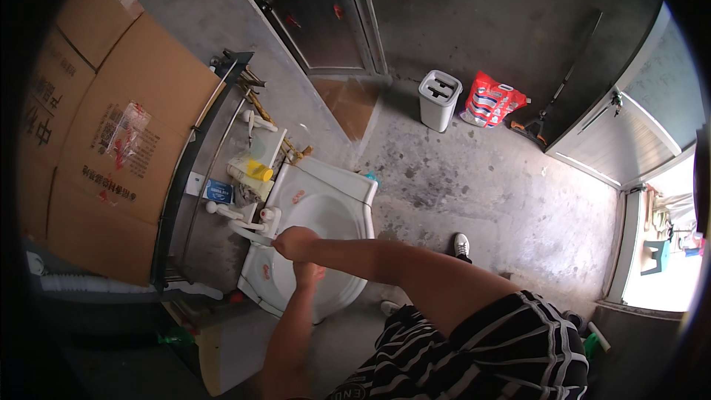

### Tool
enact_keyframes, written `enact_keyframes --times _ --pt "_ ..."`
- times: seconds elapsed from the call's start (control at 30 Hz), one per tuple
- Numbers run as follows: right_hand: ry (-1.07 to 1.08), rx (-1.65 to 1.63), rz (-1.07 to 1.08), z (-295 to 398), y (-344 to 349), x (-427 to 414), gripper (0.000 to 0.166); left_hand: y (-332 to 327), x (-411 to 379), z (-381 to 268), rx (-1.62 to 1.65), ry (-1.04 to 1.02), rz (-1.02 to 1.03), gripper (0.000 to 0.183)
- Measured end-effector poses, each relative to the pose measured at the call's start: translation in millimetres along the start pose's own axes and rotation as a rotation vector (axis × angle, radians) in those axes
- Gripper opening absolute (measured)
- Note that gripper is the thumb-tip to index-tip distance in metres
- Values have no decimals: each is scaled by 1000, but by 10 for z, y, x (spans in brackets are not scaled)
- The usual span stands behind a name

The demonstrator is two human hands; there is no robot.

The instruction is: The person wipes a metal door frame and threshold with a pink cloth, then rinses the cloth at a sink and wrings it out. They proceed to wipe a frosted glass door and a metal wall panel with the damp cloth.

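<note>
My right hand [295,242] is bent over a white washbasin [339,214], at the end of the pale curved faucet spout [251,235]. Whether it grips the spout or only lies under it, I cannot tell. My left hand [309,273] is just below, against the right one and partly covered by it; its fingers are mostly hidden. The white faucet body with a red-marked knob [268,214] rises from the basin's back rim. A yellow-capped bottle [256,169] and a blue-and-white box [219,191] sit on the ledge behind the basin.
A large cardboard sheet [150,122] stands behind a metal rack [191,133] at left. A lidded grey bin [439,103], a red bag [491,101] and a long-handled tool [555,94] stand along the far wall. An open door [627,139] is at right.
</note>
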State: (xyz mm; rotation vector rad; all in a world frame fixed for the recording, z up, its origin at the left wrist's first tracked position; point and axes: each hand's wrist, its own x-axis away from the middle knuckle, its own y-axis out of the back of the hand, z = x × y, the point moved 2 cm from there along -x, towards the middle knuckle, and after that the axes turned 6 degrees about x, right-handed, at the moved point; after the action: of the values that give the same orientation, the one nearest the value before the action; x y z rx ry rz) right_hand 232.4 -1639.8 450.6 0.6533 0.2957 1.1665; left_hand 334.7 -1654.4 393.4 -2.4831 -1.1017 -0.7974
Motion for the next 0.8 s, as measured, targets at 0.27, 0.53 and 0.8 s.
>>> enact_keyframes --times 0.27,0.53,0.8 --pt "-255 -304 -110 -355 -391 161 52 185 42 378 -86 -35 -36 28" --pt "-376 -838 116 -1259 233 1009 85 -501 118 188 -124 -178 206 22" --pt "-259 -1335 -383 -2408 2082 2393 30 -2918 498 -274 -262 -373 477 33"
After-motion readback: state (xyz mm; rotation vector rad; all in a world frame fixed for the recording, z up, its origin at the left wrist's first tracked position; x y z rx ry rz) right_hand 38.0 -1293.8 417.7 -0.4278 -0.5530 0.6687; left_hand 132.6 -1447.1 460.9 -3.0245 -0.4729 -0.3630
